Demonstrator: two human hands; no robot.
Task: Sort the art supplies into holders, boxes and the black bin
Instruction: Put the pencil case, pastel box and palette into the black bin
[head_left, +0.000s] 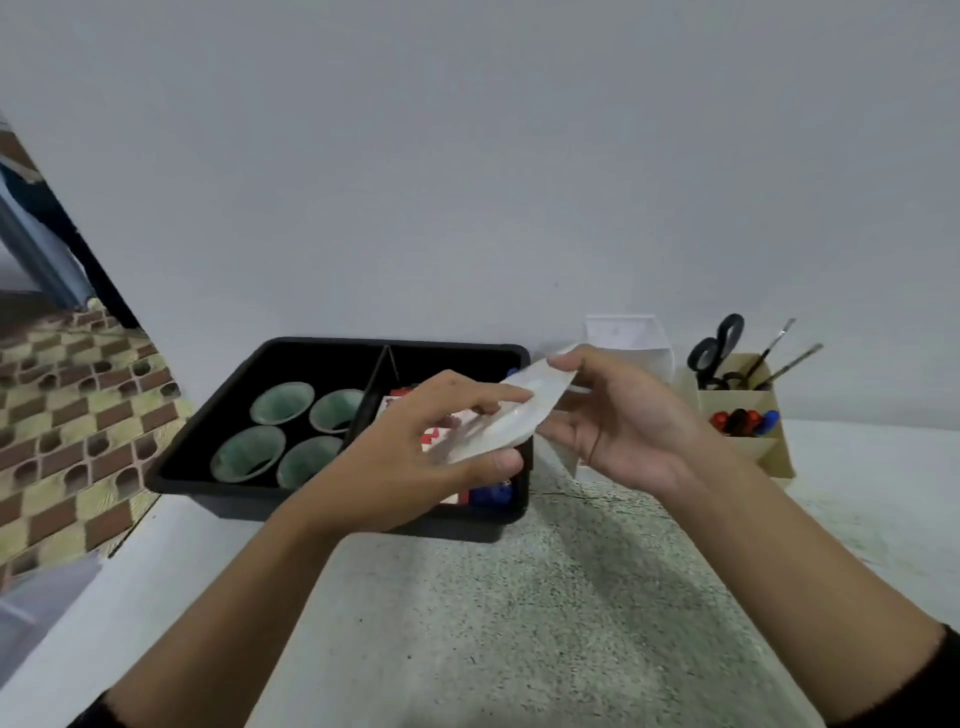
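Note:
A white, shallow palette-like dish (511, 415) is tilted above the right half of the black bin (208, 447). My left hand (415, 457) pinches its near edge between thumb and fingers. My right hand (618, 421) has its fingers curled round the far upper edge. The bin's left compartment has several green-tinted cups (283, 402). Its right compartment has a red and white box (434, 434) and blue items (491, 493), mostly hidden by my left hand.
A beige desk holder (753, 441) at the right has black scissors (717, 348), two brushes (779, 353) and red, black and blue markers (743, 421). A white container (623, 343) stands behind my right hand. The wall is close behind. A speckled mat (519, 597) covers the table.

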